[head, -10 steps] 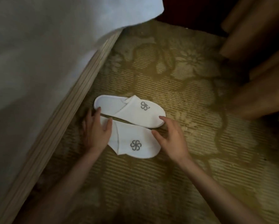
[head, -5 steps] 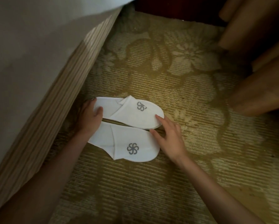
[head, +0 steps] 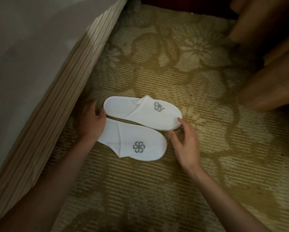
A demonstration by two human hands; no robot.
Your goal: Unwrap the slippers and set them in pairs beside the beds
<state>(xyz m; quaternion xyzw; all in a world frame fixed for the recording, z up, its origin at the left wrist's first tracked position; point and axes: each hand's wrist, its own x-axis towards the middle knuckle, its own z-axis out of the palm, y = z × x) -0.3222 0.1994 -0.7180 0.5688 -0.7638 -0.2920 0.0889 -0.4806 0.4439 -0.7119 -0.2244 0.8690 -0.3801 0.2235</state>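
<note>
Head view: two white slippers (head: pixel 141 126) lie side by side on the carpet (head: pixel 157 190), just beside the bed (head: pixel 45 81). The left hand (head: pixel 92 122) rests on their heels at the bed side, grip loose and apart. The right hand (head: pixel 185 143) touches the toes at the far side from the bed, fingers (head: pixel 179 120) spread, holding nothing.

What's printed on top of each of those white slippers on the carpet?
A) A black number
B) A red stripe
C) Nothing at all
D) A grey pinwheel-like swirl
D: the far slipper and the near slipper each carry a grey swirl logo near the toe end.
</note>
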